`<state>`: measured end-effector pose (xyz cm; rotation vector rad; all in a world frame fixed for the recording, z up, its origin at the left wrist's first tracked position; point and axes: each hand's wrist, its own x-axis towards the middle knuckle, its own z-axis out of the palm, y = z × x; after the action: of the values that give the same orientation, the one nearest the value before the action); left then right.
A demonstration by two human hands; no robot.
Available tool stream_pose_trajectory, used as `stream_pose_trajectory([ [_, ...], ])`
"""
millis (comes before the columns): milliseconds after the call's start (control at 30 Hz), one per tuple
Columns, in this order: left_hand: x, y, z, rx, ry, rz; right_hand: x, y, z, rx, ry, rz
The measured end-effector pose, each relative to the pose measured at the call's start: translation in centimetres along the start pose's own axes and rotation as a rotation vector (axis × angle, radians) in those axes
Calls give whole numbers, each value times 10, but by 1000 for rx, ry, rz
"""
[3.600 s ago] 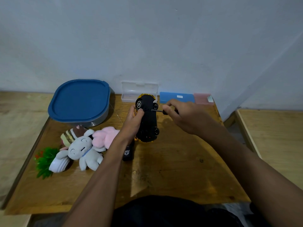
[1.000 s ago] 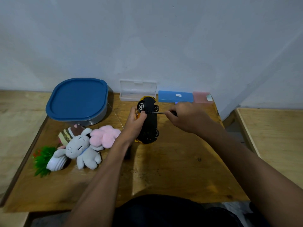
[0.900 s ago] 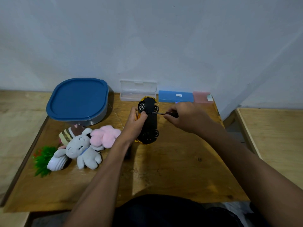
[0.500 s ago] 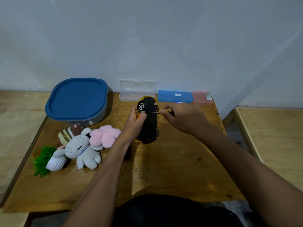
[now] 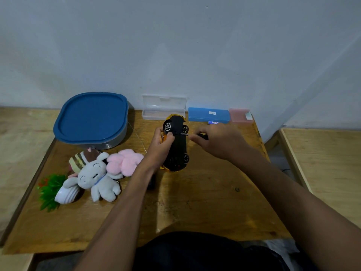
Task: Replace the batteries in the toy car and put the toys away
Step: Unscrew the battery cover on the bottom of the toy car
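Two hands: L hand (image 5: 160, 147) grips toy car (image 5: 177, 149), long axis front-to-back; R hand (image 5: 218, 141) pinches screwdriver (image 5: 184, 134), tip meeting car's underside from right.

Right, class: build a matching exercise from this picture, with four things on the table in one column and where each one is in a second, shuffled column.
1 toy car
2 screwdriver
3 blue lid
4 pink case

A back right, beside the blue case
B gripped by the left hand, underside showing
C on the grey tub, back left
D held by the right hand, tip at the toy car

Pairs: 1-B, 2-D, 3-C, 4-A
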<state>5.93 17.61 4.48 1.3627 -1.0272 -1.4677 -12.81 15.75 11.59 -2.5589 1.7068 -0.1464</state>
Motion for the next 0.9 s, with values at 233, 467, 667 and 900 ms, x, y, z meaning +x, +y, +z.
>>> stream_pose_trajectory([
  [233,-2,-1,-1,5,0,-3,-1,5,5,100,-1,-23],
  [467,-2,-2,1,16,-14,11,-1,5,5,105,-56,41],
  [667,-4,-2,1,14,-11,4,-4,4,6,72,13,6],
  [900,-5,-4,2,1,-16,7,-14,8,18,172,155,-121],
])
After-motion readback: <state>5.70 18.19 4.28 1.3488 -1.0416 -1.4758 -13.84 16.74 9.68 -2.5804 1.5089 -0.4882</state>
